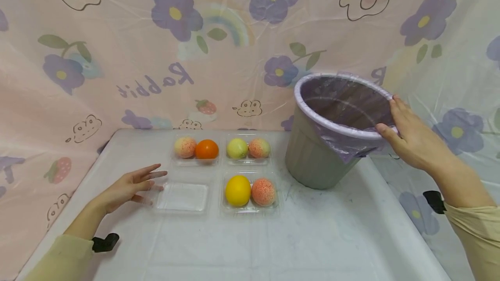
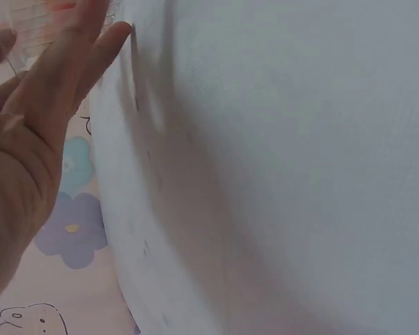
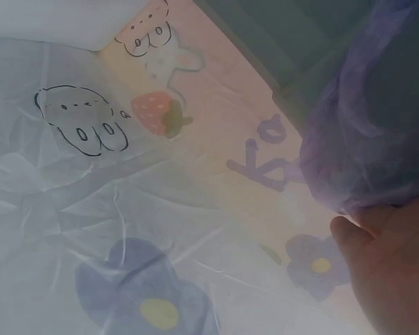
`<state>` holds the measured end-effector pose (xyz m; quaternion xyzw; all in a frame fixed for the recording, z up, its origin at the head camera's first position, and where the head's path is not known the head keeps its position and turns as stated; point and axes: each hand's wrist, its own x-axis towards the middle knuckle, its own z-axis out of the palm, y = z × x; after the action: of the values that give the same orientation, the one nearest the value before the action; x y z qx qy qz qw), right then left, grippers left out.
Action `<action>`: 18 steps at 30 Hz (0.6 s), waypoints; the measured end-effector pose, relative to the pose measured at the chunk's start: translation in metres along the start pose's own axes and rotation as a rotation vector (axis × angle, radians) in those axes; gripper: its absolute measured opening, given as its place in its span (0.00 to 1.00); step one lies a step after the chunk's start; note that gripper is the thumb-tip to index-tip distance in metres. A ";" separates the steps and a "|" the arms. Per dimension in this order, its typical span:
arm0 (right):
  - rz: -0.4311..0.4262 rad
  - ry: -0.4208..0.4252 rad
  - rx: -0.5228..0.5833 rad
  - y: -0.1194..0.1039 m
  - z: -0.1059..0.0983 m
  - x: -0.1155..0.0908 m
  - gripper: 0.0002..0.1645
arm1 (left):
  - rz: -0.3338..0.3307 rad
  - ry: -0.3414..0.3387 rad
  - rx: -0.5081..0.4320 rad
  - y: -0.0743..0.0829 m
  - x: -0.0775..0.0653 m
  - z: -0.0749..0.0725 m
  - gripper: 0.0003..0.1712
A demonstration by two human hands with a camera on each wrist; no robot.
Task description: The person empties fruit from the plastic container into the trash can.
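Note:
My left hand (image 1: 125, 187) hovers with spread fingers at the left edge of a clear plastic box (image 1: 182, 197) with no fruit in it. Whether the fingertips touch that box, I cannot tell. On the right, my right hand (image 1: 418, 135) rests against the rim of a grey trash bin (image 1: 322, 155), its fingers nearly straight and the thumb apart. A purple plastic bag (image 1: 337, 140) lines the bin and folds over its rim. In the right wrist view the thumb (image 3: 349, 237) lies by the bag-covered rim.
Three other clear boxes hold fruit in pairs: a peach (image 1: 185, 147) with an orange (image 1: 207, 149), a yellow-green fruit (image 1: 237, 148) with a peach (image 1: 259, 148), and a yellow fruit (image 1: 238, 190) with a reddish peach (image 1: 264, 192). A patterned curtain (image 1: 218, 68) hangs behind the white table (image 1: 250, 246).

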<state>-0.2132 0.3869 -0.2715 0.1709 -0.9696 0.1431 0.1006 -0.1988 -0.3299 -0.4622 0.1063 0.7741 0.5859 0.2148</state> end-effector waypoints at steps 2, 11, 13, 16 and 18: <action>-0.002 0.000 0.002 0.000 0.000 0.000 0.46 | -0.010 0.015 0.016 0.000 -0.001 0.001 0.40; 0.002 -0.005 0.002 -0.001 0.000 -0.001 0.46 | -0.033 0.126 0.151 -0.003 -0.002 0.011 0.41; 0.000 -0.001 0.002 -0.001 -0.001 0.000 0.46 | -0.035 0.135 0.153 -0.002 -0.002 0.011 0.41; -0.002 0.005 -0.001 -0.001 -0.001 0.000 0.46 | -0.048 0.143 0.140 0.001 -0.002 0.012 0.41; 0.002 0.002 -0.002 -0.001 -0.002 0.000 0.46 | -0.056 0.141 0.134 0.002 -0.003 0.013 0.41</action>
<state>-0.2126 0.3864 -0.2698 0.1696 -0.9699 0.1425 0.1016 -0.1904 -0.3195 -0.4623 0.0571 0.8275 0.5326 0.1684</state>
